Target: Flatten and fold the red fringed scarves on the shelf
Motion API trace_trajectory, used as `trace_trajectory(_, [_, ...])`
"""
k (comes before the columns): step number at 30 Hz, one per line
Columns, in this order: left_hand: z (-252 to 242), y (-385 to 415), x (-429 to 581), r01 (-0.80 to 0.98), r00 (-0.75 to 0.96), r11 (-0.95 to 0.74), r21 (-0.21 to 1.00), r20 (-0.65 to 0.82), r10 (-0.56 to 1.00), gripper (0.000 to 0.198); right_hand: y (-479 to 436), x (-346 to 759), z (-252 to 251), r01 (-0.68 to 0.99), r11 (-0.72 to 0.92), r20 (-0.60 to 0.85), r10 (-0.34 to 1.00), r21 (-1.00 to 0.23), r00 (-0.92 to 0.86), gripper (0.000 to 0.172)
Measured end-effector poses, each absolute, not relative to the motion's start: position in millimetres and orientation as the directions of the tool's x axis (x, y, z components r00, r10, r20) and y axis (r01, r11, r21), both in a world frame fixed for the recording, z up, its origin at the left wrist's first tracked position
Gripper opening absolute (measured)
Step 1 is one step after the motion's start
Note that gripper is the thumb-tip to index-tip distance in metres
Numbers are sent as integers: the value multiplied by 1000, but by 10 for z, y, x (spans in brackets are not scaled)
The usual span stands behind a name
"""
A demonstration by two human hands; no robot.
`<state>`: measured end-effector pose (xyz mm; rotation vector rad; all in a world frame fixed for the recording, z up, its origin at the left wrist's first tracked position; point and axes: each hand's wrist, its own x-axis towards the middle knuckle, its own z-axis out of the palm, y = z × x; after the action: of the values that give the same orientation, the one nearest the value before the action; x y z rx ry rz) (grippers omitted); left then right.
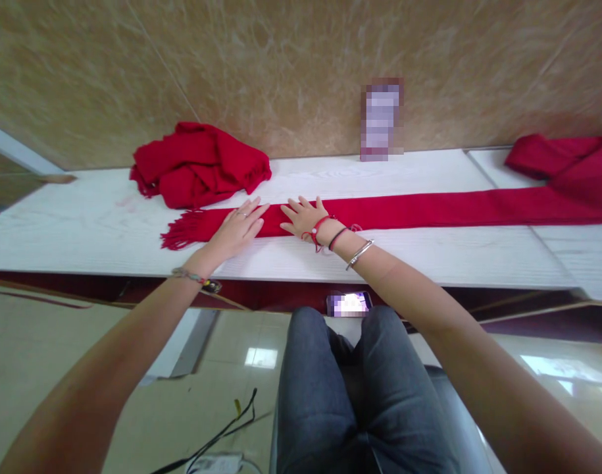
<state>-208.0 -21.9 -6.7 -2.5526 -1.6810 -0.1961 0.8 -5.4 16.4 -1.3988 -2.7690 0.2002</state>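
A long red scarf (409, 212) lies flat in a narrow strip along the white table (93, 237). Its fringed end is at the left, and its right part rises into a loose fold near the picture's right edge. My left hand (239, 227) rests palm down on the scarf close to the fringe, fingers spread. Just to the right, my right hand (303, 217) also lies flat on the cloth with its fingers apart. Behind my left hand sits a crumpled red cloth (197, 164), bunched up in a heap.
A small blurred-out card or box (379, 122) leans on the tan marbled wall (291, 79) behind the table. Below the front edge, a lit phone (350, 304) lies near my knees. Black cables (222, 431) run on the floor at lower left.
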Motion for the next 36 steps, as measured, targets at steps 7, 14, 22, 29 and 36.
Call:
trace_trajectory(7, [-92, -183, -2112, 913, 407, -407, -26, 34, 913, 55, -106, 542, -26, 849, 519, -27, 852, -105, -524, 52])
trace_trajectory(14, [-38, -182, -2131, 905, 423, -423, -37, -20, 906, 55, -291, 1653, -141, 929, 363, 65, 931, -74, -359, 51])
trace_trajectory(22, [17, -14, -1850, 936, 351, -351, 0, -19, 936, 55, -327, 2224, 24, 990, 143, 42, 989, -20, -142, 52])
trace_trajectory(29, [40, 59, -710, 859, 512, -512, 23, 1, 859, 52, -89, 1375, 55, 920, 386, 69, 922, -67, -382, 51])
trace_trajectory(36, [-124, 56, -629, 828, 560, -558, -49, 35, 828, 51, -153, 2238, -173, 956, 292, 100, 952, -7, -290, 50])
